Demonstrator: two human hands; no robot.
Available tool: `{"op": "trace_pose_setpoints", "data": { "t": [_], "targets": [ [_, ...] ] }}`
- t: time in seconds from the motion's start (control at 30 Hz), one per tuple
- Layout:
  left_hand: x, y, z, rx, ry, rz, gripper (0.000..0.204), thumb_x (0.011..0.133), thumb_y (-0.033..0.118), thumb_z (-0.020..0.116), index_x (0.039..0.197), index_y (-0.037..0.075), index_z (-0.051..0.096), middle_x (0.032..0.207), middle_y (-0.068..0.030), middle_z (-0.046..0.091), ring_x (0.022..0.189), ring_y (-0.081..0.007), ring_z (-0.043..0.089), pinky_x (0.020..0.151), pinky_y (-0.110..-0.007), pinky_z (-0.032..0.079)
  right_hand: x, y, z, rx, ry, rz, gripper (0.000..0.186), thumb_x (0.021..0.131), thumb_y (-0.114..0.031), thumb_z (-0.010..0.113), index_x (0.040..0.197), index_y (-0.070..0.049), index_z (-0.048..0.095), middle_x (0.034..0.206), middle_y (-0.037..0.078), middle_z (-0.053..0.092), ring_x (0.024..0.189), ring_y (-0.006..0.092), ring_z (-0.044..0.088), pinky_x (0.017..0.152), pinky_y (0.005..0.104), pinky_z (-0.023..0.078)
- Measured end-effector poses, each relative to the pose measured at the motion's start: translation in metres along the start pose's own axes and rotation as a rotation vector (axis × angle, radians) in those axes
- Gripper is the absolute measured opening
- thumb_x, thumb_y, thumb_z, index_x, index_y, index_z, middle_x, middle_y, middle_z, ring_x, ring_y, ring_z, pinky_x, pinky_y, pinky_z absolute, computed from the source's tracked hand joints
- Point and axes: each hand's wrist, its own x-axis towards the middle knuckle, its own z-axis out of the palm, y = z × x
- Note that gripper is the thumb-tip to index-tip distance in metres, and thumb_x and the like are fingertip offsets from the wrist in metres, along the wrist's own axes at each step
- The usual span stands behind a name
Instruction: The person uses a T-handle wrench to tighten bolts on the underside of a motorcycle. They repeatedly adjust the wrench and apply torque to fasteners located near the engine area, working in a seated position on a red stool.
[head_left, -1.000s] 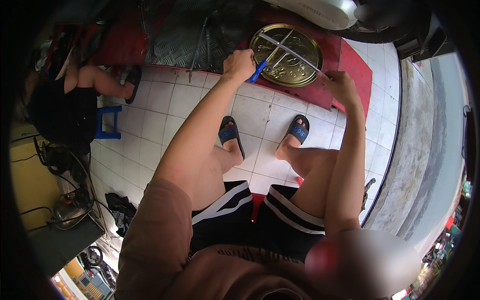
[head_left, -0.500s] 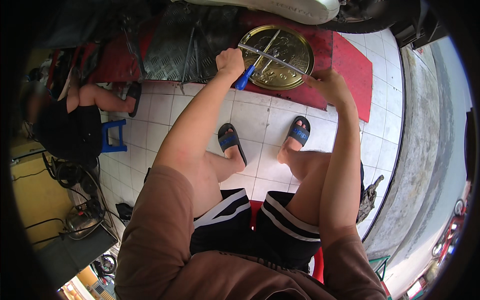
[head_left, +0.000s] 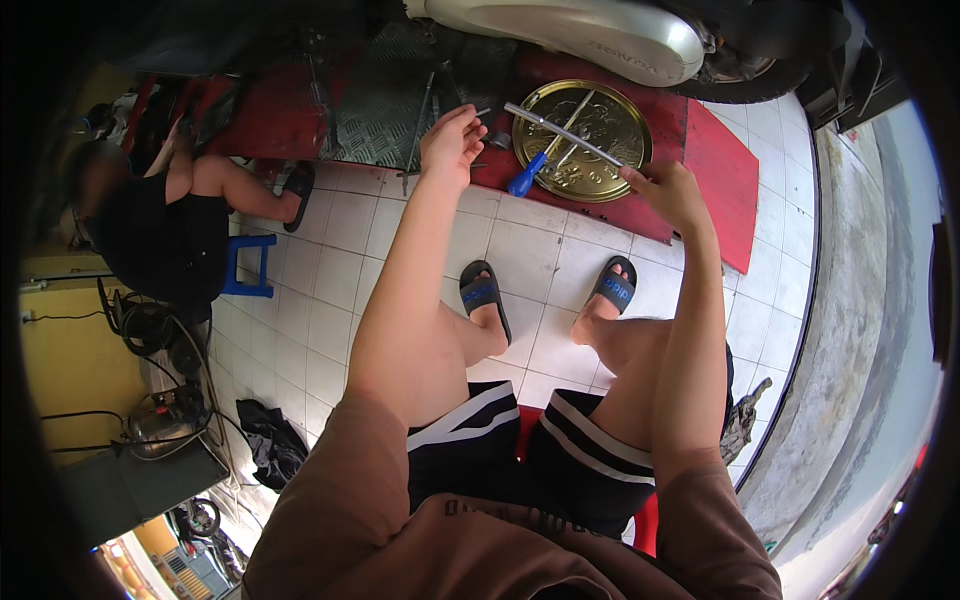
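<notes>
My left hand (head_left: 453,148) is raised left of a round gold tray (head_left: 633,120), fingers curled, with a small thin metal piece (head_left: 482,111) at its fingertips. My right hand (head_left: 668,193) pinches one end of a straight silver metal rod (head_left: 565,135), which slants over the tray, its far end pointing up and left. Beneath the rod, a screwdriver with a blue handle (head_left: 527,175) lies across the tray, its handle over the near rim. Other slim metal parts on the tray are partly covered by the rod.
The tray sits on a red platform (head_left: 720,180) with a dark tread-plate section (head_left: 375,115). A motorcycle (head_left: 590,35) stands beyond it. At the left, another person in dark clothes (head_left: 170,235) sits near a blue stool (head_left: 250,265). Black cloth (head_left: 270,440) lies on the tiled floor.
My left hand has come away from the rod's upper end, its fingers loosening from a fist, and now has a small piece at its fingertips. My right hand still holds the rod. The view has shifted.
</notes>
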Motion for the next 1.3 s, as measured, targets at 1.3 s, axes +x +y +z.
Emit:
{"op": "trace_pose_setpoints", "data": {
  "t": [1.3],
  "targets": [
    [-0.044,0.036,-0.004,-0.506,-0.288,0.074,0.012,0.093,0.003,0.057,0.102,-0.005,0.057,0.101,-0.0151,0.064,0.105,-0.028,0.064,0.086,-0.028,0.056,-0.006,-0.042,0.04,0.123,0.095,-0.242,0.034,0.088,-0.03,0.068,0.078,0.002,0.069,0.049,0.007,0.049,0.048,0.0097,0.04,0.046,0.0309,0.032]
  ]
}}
